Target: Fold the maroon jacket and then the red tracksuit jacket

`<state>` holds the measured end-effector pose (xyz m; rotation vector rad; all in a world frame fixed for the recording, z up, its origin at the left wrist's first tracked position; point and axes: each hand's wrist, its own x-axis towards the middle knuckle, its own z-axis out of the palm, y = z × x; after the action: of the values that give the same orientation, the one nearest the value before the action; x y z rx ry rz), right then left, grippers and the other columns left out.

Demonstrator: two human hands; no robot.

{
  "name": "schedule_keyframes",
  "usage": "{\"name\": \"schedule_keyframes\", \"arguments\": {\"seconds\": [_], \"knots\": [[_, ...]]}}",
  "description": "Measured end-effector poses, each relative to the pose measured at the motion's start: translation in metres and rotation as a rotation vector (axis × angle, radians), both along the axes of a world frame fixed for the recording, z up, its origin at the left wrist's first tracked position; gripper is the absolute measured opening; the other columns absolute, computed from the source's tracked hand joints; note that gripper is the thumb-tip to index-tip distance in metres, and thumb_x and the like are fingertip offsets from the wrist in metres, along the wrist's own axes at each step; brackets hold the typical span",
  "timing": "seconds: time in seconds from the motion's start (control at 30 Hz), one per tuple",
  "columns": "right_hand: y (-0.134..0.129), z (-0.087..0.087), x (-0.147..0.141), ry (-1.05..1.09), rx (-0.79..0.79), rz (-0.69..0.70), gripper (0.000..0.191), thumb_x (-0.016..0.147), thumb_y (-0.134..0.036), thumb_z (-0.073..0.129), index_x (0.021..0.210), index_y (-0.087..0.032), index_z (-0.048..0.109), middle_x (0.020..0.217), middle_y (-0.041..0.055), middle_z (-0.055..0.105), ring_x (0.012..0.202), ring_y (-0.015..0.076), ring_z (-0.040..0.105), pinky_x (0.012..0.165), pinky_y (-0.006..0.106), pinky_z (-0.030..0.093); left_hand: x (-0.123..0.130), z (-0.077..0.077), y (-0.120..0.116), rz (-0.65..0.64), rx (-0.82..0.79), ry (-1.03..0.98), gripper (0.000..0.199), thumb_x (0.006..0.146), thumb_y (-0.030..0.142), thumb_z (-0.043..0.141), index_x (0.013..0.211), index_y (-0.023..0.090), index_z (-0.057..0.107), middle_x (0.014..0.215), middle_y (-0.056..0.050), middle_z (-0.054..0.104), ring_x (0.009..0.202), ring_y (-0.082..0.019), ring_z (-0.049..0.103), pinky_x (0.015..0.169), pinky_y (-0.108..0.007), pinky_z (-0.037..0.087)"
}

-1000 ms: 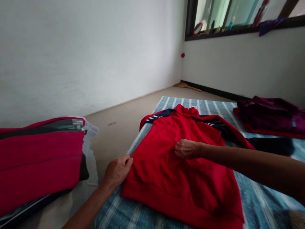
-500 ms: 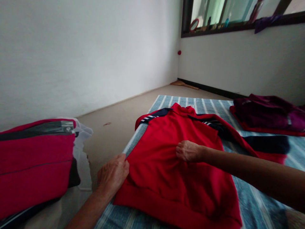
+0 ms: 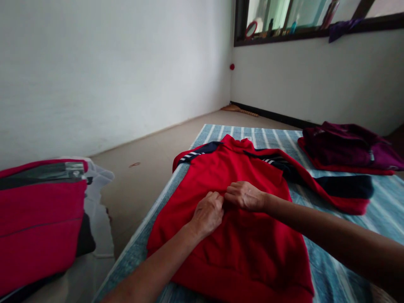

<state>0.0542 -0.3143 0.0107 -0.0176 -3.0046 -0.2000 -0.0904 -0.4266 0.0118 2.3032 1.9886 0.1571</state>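
Note:
A red jacket point(image 3: 252, 248) with navy, white-striped shoulders is spread on a blue striped sheet point(image 3: 334, 256), its collar at the far end. One sleeve stretches out to the right; the other lies along the left edge. My left hand point(image 3: 208, 212) is closed on the cloth at the middle of the jacket's body. Right beside it, my right hand point(image 3: 244, 195) pinches the same red fabric, knuckles up. Both sets of fingertips are partly hidden, and small creases run out from them.
Folded purple and red clothes point(image 3: 350, 147) lie on the sheet at the right. At the left, a pink bag-like item point(image 3: 38, 231) with a grey strip stands by white plastic point(image 3: 101, 210). A white wall point(image 3: 110, 75) bounds the tiled floor point(image 3: 151, 151).
My left hand has moved from the jacket's left edge inward to the middle, beside my right hand. My right hand has stayed on nearly the same spot. The view has shifted slightly.

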Motion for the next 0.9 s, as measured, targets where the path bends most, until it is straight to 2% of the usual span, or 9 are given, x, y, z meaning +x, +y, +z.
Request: {"name": "schedule_keyframes", "arguments": {"seconds": [0.1,0.17,0.3,0.4,0.53,0.6,0.7,0.8,0.9], "knots": [[0.001,0.0,-0.002,0.04,-0.036,-0.032,0.021,0.096,-0.02,0.039,0.089,-0.016,0.059,0.083,0.005,0.06,0.071,0.0154,0.048,0.063,0.028,0.034,-0.002,0.001,-0.004,0.102,0.003,0.044,0.014,0.088,0.02,0.046,0.086,0.015,0.06,0.09,-0.008,0.061,0.087,-0.022,0.055,0.08,-0.032,0.044],[0.002,0.003,0.003,0.073,-0.056,-0.168,0.02,0.096,-0.019,0.039,0.093,-0.016,0.059,0.085,0.0054,0.059,0.073,0.0156,0.049,0.065,0.028,0.034,-0.003,0.001,-0.004,0.159,0.016,0.047,0.018,0.091,0.023,0.044,0.085,0.016,0.06,0.089,-0.008,0.06,0.087,-0.022,0.055,0.081,-0.032,0.044],[-0.001,0.009,0.031,0.089,-0.04,-0.677,0.018,0.092,-0.017,0.041,0.092,-0.017,0.059,0.09,0.0077,0.06,0.081,0.0189,0.053,0.067,0.029,0.034,-0.005,0.002,-0.005,0.24,0.022,0.129,0.012,0.086,0.019,0.048,0.088,0.016,0.06,0.09,-0.008,0.059,0.089,-0.024,0.054,0.078,-0.035,0.044],[-0.009,0.006,0.064,0.044,-0.019,-1.027,0.016,0.09,-0.026,0.047,0.095,-0.017,0.06,0.096,0.0099,0.06,0.09,0.0242,0.056,0.071,0.032,0.036,-0.005,0.004,-0.005,0.259,0.023,0.172,0.013,0.082,0.012,0.048,0.086,0.016,0.06,0.088,-0.009,0.058,0.088,-0.026,0.053,0.074,-0.036,0.044],[-0.021,-0.007,0.104,0.048,-0.178,-1.345,0.035,0.09,-0.041,0.047,0.111,-0.016,0.056,0.101,0.0119,0.063,0.093,0.0278,0.059,0.071,0.033,0.038,0.0,0.004,-0.002,0.081,0.059,0.046,0.019,0.084,0.009,0.043,0.087,0.018,0.059,0.091,-0.007,0.059,0.089,-0.022,0.053,0.082,-0.034,0.044],[-0.025,-0.013,0.115,0.076,-0.323,-1.399,0.04,0.09,-0.04,0.046,0.12,-0.014,0.051,0.101,0.0118,0.065,0.09,0.0265,0.062,0.069,0.032,0.039,0.004,0.001,0.001,-0.02,0.051,-0.033,0.023,0.085,0.008,0.041,0.094,0.019,0.059,0.097,-0.005,0.06,0.092,-0.02,0.053,0.086,-0.032,0.043],[-0.025,-0.018,0.122,0.174,-0.457,-1.387,0.037,0.089,-0.028,0.046,0.123,-0.016,0.05,0.094,0.0087,0.067,0.086,0.0229,0.064,0.068,0.029,0.04,0.01,-0.003,0.004,-0.036,0.023,-0.029,0.026,0.085,0.008,0.041,0.099,0.021,0.059,0.105,-0.005,0.061,0.096,-0.02,0.053,0.087,-0.033,0.044],[-0.021,-0.019,0.128,0.26,-0.478,-1.412,0.032,0.088,-0.026,0.046,0.118,-0.02,0.055,0.089,0.0066,0.068,0.085,0.0218,0.064,0.067,0.027,0.039,0.012,-0.005,0.003,0.011,0.022,0.001,0.027,0.086,0.01,0.04,0.103,0.021,0.058,0.105,-0.007,0.061,0.096,-0.021,0.053,0.087,-0.034,0.044],[-0.017,-0.019,0.132,0.151,-0.459,-1.415,0.026,0.088,-0.027,0.046,0.109,-0.021,0.059,0.088,0.0075,0.067,0.084,0.024,0.064,0.064,0.028,0.038,0.007,-0.003,0.004,0.006,0.026,-0.03,0.026,0.088,0.013,0.04,0.11,0.019,0.054,0.103,-0.007,0.062,0.098,-0.021,0.054,0.09,-0.033,0.042]]}}
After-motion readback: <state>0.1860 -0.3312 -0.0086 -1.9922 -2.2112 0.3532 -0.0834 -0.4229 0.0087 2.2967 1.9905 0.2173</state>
